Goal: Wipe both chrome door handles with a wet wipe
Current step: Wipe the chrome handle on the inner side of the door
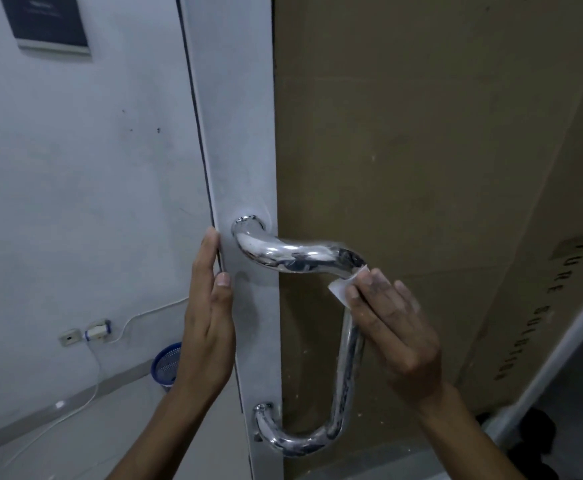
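A curved chrome door handle (293, 258) is fixed to the grey door stile (241, 140) at two mounts, one above and one low down. My right hand (394, 323) presses a small white wet wipe (343, 285) against the handle's upper right bend, fingers wrapped over it. My left hand (208, 313) rests flat on the left edge of the door stile, thumb on its face, holding nothing. Only one handle shows in this view.
Brown cardboard (421, 168) covers the door panel right of the stile. A white wall (75, 168) at left carries a dark sign (45, 20), a socket with a plug and cable (97, 332), and a blue basket (167, 365) stands on the floor.
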